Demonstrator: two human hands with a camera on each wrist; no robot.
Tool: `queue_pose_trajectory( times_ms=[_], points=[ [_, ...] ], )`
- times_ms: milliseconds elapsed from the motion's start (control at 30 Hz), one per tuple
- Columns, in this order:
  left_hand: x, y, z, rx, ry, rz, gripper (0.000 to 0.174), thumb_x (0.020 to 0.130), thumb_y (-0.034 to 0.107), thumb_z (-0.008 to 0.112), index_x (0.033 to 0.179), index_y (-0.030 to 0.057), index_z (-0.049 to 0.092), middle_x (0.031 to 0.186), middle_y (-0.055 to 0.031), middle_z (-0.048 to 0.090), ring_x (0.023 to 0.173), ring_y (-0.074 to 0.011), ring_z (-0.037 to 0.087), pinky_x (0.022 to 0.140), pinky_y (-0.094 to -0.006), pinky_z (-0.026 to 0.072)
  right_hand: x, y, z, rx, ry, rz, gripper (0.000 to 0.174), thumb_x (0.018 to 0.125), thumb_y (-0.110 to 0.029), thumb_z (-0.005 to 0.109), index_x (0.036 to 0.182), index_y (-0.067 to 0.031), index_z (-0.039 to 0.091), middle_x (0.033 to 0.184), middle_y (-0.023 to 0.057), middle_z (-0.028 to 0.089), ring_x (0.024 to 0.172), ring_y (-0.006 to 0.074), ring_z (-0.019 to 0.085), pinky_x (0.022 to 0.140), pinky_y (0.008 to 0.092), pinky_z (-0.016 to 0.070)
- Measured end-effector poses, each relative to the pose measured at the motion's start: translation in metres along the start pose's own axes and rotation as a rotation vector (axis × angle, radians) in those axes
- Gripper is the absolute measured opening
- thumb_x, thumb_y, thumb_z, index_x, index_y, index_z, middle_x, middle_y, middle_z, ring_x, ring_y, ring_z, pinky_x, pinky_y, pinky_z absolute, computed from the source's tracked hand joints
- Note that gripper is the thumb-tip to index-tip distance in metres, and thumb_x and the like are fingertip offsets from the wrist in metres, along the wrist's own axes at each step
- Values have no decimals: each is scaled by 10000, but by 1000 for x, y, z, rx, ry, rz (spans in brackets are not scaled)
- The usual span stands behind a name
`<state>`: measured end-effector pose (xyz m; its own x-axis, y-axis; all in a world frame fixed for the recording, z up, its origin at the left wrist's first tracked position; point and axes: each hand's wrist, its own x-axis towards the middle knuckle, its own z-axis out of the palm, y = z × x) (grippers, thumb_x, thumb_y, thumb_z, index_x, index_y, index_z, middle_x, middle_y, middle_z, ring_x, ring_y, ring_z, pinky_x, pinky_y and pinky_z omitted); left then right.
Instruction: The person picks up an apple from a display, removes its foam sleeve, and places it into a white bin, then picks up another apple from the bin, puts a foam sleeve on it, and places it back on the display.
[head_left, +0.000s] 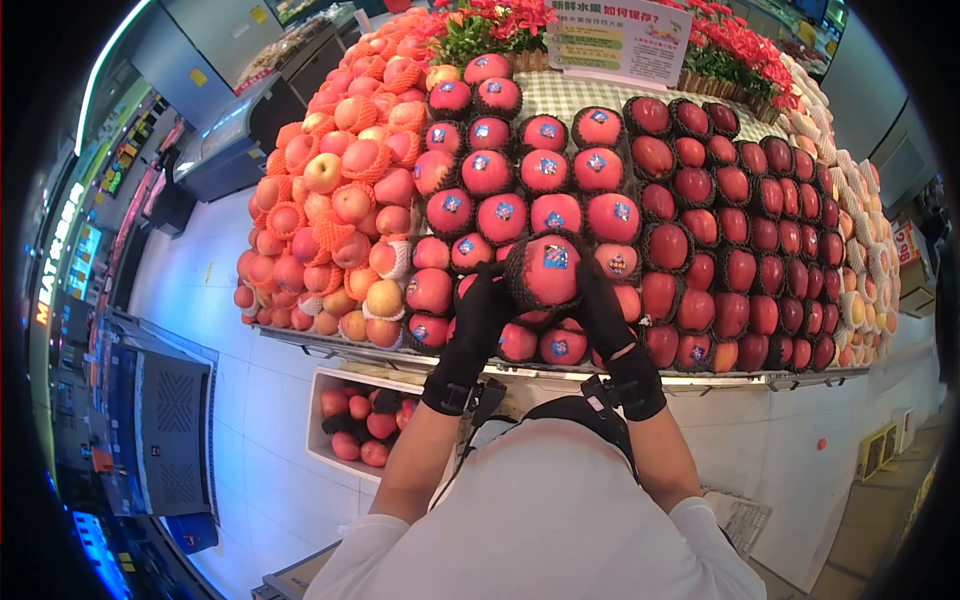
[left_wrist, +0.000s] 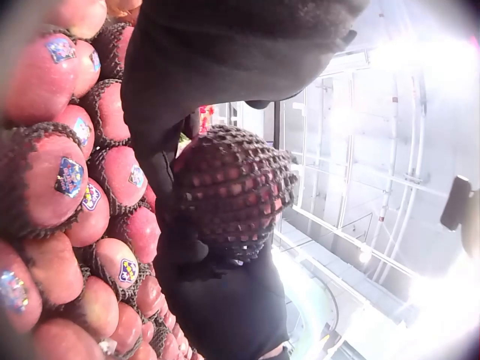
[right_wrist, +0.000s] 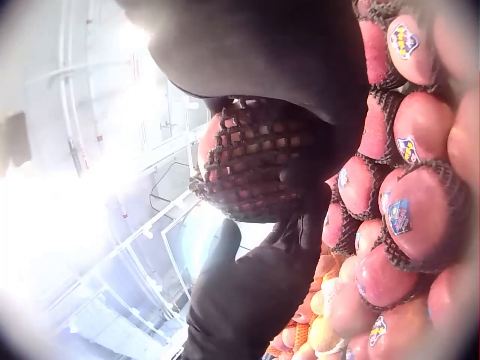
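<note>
Both hands wear black gloves and hold one large red apple (head_left: 551, 268) between them, over the front of the fruit display. A black foam net wraps its lower part, and a blue sticker faces up. My left hand (head_left: 482, 312) grips the apple's left side; my right hand (head_left: 603, 308) has its right side. From the left wrist view, the netted underside of the apple (left_wrist: 232, 184) shows between the dark gloves. The right wrist view also shows the net (right_wrist: 251, 161) stretched over the fruit, fingers curled around it. Rows of stickered red apples (head_left: 501, 216) lie just beyond the hands.
Orange-netted apples (head_left: 350, 200) are heaped at left, darker red apples (head_left: 733, 271) at right. A sign (head_left: 620, 45) and red flowers (head_left: 490, 25) stand behind. Below the display's front edge (head_left: 560, 373), a white crate (head_left: 330, 440) of apples sits on the floor.
</note>
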<state>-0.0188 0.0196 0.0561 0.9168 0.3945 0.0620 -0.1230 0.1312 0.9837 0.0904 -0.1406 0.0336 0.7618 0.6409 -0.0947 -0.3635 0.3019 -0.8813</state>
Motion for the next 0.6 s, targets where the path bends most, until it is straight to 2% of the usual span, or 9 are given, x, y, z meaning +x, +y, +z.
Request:
queue_pose_trajectory(
  times_ms=[33,67,133,267,333,400,600],
  points=[
    [2,-6,-4,155,-6,40,264,1018,220,521,1226,59,547,1058,-46,619,946,-134,619,862,-287,538,-3,-3,2,106,-5,18,529,995,-399,537,1384,-49,459,1285,100,551,1129,211,566,961,354,484],
    [1,-13,-8,-23,20,-40,232,1019,223,523,1184,64,558,1041,-35,616,930,-126,615,844,-278,536,-7,-7,6,212,-11,37,511,1003,-393,528,1377,-51,465,1276,88,554,1124,206,567,962,353,485],
    [-4,9,-1,-378,72,-198,180,1019,227,528,1101,75,579,1007,-14,609,897,-109,609,807,-259,531,-13,-16,13,235,-49,49,484,1009,-385,523,1362,-58,477,1270,72,552,1121,189,560,977,351,481],
    [-2,-6,-12,-314,17,-165,145,1017,205,528,1041,75,588,941,15,585,835,-76,572,731,-244,501,1,12,0,289,-98,25,444,1019,-370,510,1345,-69,488,1274,65,550,1148,172,543,1010,351,466],
    [-2,-9,-14,-310,16,-140,133,1016,195,526,1009,78,586,913,25,573,804,-60,549,696,-235,480,-11,1,5,100,-102,-46,436,1023,-370,504,1343,-76,490,1290,73,544,1175,179,530,1033,358,451],
    [-4,-8,-12,-230,37,-99,127,1015,182,520,992,76,586,888,28,567,780,-53,536,674,-228,471,-18,-13,11,68,-107,-42,439,1023,-372,503,1346,-76,487,1302,79,538,1195,189,522,1051,368,439],
    [-1,-23,-16,-68,107,11,116,1009,147,508,972,68,585,835,31,554,725,-43,515,613,-212,445,-20,-19,19,383,-198,90,503,1014,-385,512,1388,-57,439,1349,99,508,1235,223,504,1093,399,408]
  ],
)
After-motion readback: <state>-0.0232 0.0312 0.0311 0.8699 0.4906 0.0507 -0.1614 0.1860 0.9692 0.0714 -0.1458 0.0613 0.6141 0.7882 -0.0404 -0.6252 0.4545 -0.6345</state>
